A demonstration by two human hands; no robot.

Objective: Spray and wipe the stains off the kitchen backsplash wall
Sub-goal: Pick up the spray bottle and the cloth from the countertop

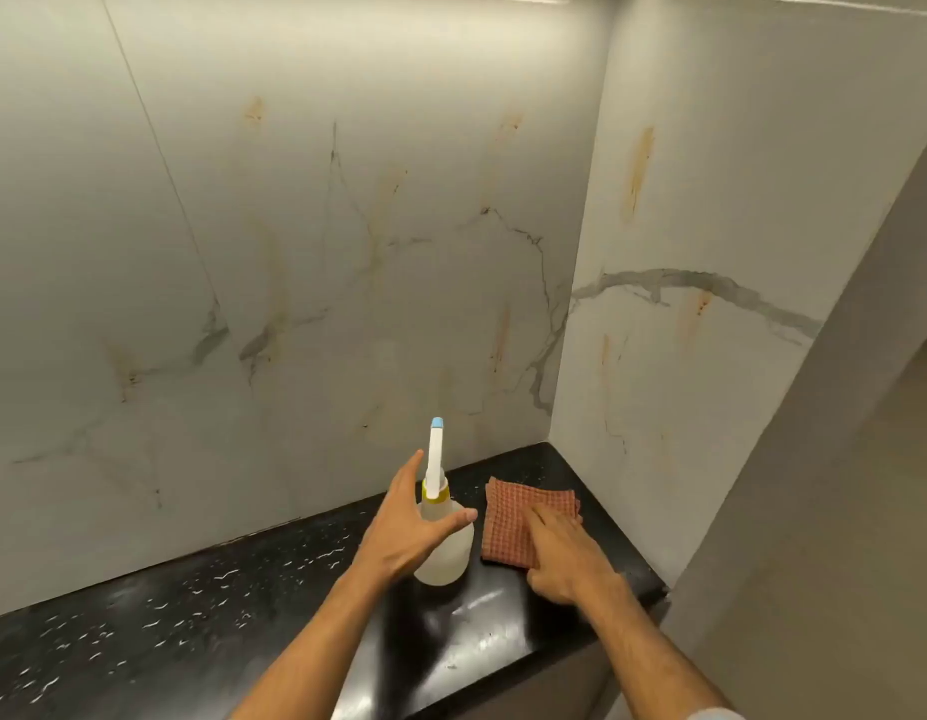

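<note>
The left hand (409, 527) is spread open about the bottle (446, 553), thumb across its front, fingers to its left, not yet closed. The bottle stands upright on the counter (191, 615), nozzle toward the wall. Just right of it, the right hand (565, 558) lies flat-fingered on the folded cloth (508, 517), gripping nothing. Beyond, orange stains (639, 163) streak the backsplash (347, 283).

We see the spray bottle (446, 543) with a translucent white body, a yellow collar and a white head tipped pale blue. Just right of the bottle, the cloth (508, 517) is terracotta pink in a waffle check. Under the bottle the countertop (191, 631) is glossy black, flecked white. Behind the bottle the backsplash wall (347, 278) is white marble veined grey, streaked with orange-brown stains (639, 168).
</note>
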